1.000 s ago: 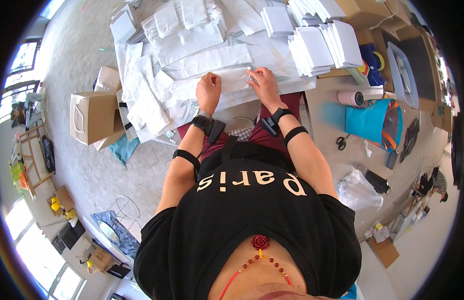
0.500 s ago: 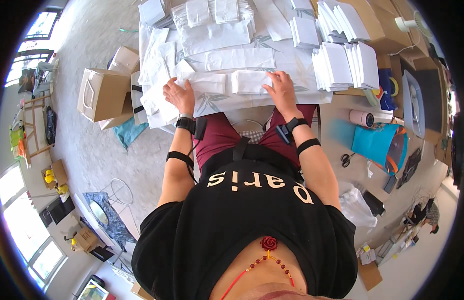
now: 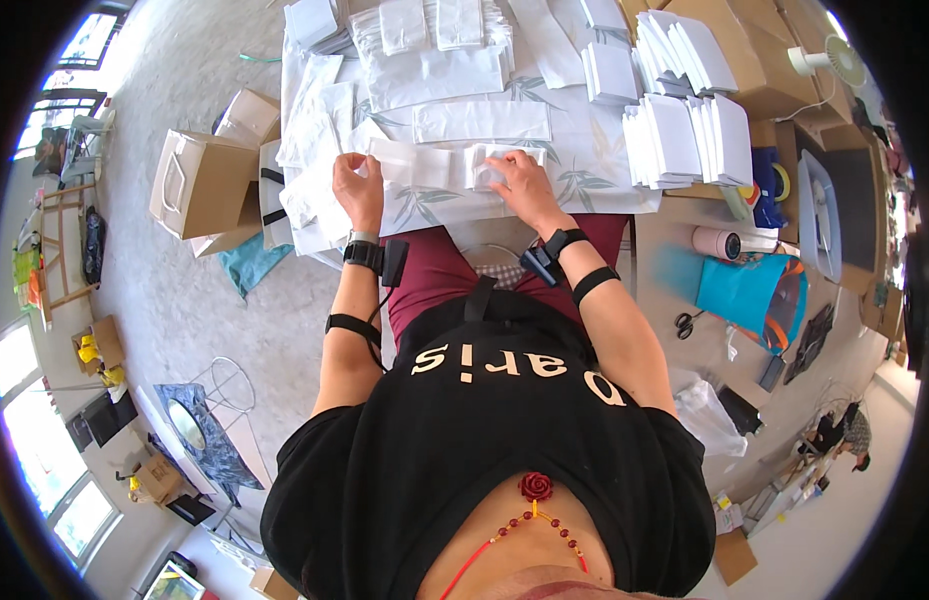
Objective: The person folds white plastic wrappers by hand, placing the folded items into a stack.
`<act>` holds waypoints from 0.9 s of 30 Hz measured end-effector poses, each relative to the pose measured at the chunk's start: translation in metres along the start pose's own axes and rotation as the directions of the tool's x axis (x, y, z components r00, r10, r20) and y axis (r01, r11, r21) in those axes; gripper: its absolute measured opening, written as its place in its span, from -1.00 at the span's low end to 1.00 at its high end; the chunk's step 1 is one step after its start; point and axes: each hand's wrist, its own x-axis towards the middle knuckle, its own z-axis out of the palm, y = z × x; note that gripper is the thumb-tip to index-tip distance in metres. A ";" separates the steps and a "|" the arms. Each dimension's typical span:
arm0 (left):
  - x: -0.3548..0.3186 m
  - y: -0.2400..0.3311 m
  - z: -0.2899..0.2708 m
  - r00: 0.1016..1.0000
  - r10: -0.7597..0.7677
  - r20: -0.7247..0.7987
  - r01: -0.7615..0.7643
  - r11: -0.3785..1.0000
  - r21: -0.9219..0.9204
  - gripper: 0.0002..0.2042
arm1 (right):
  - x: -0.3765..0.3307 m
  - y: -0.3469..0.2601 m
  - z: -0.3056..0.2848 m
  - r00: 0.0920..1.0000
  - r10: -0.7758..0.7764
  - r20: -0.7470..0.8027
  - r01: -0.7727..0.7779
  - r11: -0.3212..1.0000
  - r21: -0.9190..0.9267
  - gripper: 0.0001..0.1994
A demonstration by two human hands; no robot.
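Observation:
A thin white strip (image 3: 414, 165), paper or plastic film, lies flat near the table's front edge. My left hand (image 3: 358, 190) is at its left end, fingers curled in toward the thumb as if pinching the edge; the exact grip is hidden. To the right lies a second white strip (image 3: 474, 166), its right part bent over leftward. My right hand (image 3: 525, 188) reaches across it, thumb and fingertips at the bent part. A longer flat white strip (image 3: 482, 121) rests just beyond both hands.
Loose white strips (image 3: 319, 125) overlap left of my left hand. Layered white sheets (image 3: 439, 75) lie at the far side. Stacks of folded white pieces (image 3: 719, 140) stand at the right edge, beside cardboard boxes (image 3: 774, 60) and a small fan (image 3: 829, 60). A patterned tablecloth (image 3: 594, 185) covers the table.
My right hand has moved left from the right strip's end, and that end is now bent over. My left hand's fingers have drawn together at the left strip.

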 end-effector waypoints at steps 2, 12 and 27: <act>-0.004 0.037 -0.005 0.996 -0.077 0.033 0.082 0.976 -0.201 -0.84 | 0.006 -0.010 -0.006 0.999 0.047 -0.025 -0.044 0.992 0.118 -0.57; -0.057 0.141 0.018 0.943 0.321 0.084 -0.269 0.889 -0.372 -0.39 | 0.060 -0.089 -0.039 0.933 0.359 -0.014 -0.269 0.725 0.634 -0.59; -0.084 0.040 0.061 0.968 0.116 0.221 -0.107 0.993 -0.052 -0.36 | 0.000 0.006 -0.123 0.879 0.458 -0.135 -0.249 0.681 0.689 -0.76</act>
